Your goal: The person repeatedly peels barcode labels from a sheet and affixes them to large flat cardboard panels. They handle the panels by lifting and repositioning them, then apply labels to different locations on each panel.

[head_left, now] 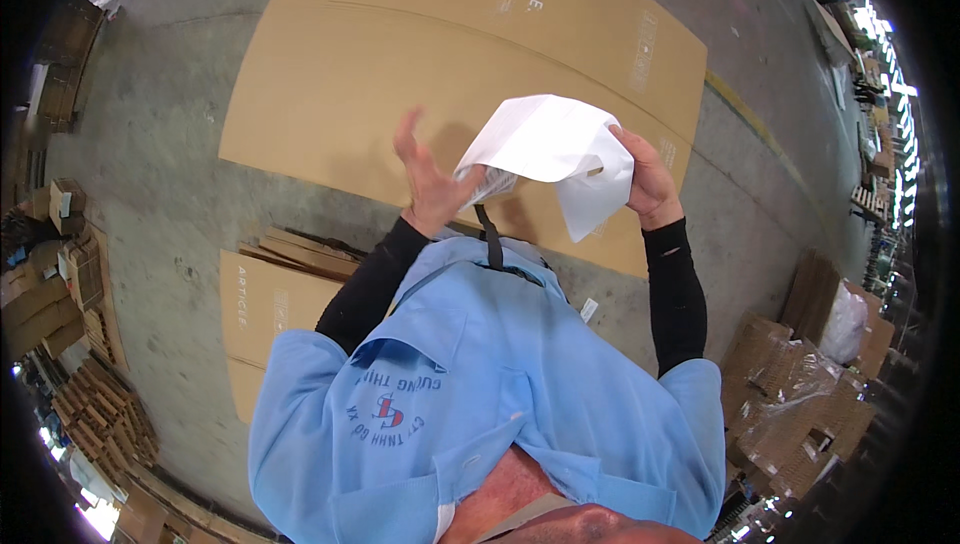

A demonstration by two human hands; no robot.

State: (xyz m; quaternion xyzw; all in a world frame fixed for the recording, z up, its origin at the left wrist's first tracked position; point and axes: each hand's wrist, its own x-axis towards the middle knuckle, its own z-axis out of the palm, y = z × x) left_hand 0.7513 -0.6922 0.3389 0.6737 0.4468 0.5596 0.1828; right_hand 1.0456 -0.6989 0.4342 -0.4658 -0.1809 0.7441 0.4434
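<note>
A curled white paper sheet (550,134), possibly more than one layer, is held up in front of me. Printed lines show on its underside at the left end, and a small gap near its right part lets brown show through. My right hand (650,179) grips the right end, thumb along the edge. At the left end is my left hand (435,184), its fingers spread and slightly blurred, one reaching to the paper's edge; I cannot tell whether it touches. Below the paper lies a large flat cardboard carton (370,74) with printing on it.
More flat cardboard (265,304) leans in a stack at my left side. Wrapped cardboard bundles (800,404) stand at the right. Stacked wooden pieces (100,409) and cartons (65,204) line the left. A yellow line (750,114) crosses the concrete floor (160,174).
</note>
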